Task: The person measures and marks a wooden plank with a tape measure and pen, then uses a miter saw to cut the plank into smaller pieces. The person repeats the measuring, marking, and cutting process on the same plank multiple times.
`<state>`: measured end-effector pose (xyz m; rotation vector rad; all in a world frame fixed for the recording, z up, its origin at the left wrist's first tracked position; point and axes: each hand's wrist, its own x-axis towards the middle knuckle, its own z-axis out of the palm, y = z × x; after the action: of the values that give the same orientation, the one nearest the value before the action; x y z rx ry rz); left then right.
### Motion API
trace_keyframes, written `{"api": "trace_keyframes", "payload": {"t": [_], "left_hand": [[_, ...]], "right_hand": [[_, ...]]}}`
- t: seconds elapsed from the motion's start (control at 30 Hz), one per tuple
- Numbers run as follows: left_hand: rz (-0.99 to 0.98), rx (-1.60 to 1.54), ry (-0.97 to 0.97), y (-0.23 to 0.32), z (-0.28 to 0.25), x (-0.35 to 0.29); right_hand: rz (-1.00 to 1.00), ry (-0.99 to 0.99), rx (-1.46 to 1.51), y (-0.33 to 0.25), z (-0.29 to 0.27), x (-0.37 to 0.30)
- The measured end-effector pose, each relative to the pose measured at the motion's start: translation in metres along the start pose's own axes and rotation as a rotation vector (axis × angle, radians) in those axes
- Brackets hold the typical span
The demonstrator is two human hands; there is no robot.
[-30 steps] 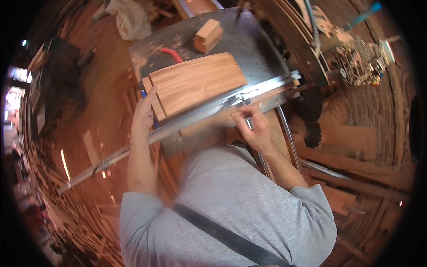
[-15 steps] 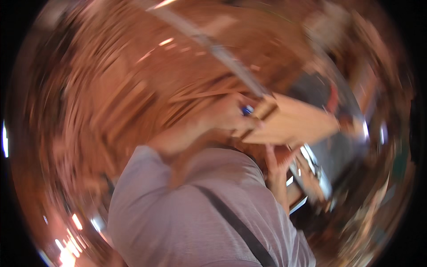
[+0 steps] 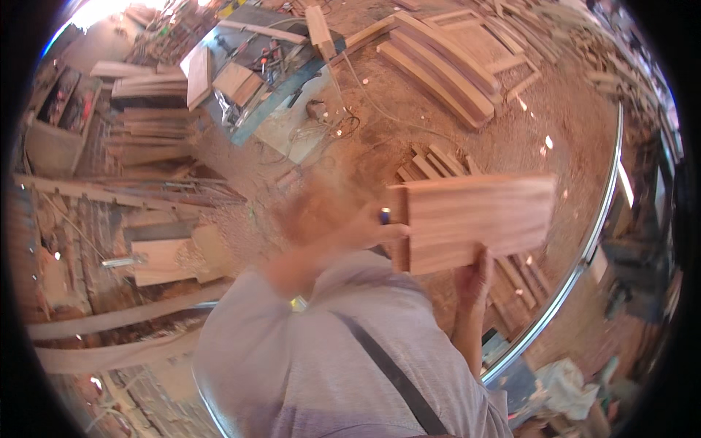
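A pale reddish-brown wooden piece, broad and flat-faced, is held up in front of my chest. Its left end shows a darker gap between wooden edges. At that end is my left hand, blurred, its fingers closed on the edge. A small blue thing with a pale glint shows at those fingers; whether it is worn or held, I cannot tell. From below, my right hand grips the lower edge, its thumb against the face and its other fingers hidden behind the wood.
Curved wooden parts lie on the dusty floor ahead, near a wooden frame. A worktable with tools and blocks stands far left. Stacked boards are at left. A long metal rail curves past on the right.
My view has swung round, bringing the worktable and floor parts into sight. The wooden piece has turned so its broad face lies nearly level across the view. Both hands stay on it.
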<state>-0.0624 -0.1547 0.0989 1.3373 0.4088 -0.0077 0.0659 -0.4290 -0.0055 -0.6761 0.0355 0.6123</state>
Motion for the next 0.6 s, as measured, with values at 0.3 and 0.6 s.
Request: {"api": "trace_keyframes", "payload": {"t": [0.3, 0.6], "left_hand": [[0.103, -0.458, 0.551, -0.036, -0.156, -0.03], [0.053, -0.481, 0.77, -0.06, -0.318, -0.029]], "right_hand": [[0.359, -0.203, -0.222, 0.107, 0.174, 0.129], [0.607, -0.323, -0.326, 0.254, 0.296, 0.254]]}}
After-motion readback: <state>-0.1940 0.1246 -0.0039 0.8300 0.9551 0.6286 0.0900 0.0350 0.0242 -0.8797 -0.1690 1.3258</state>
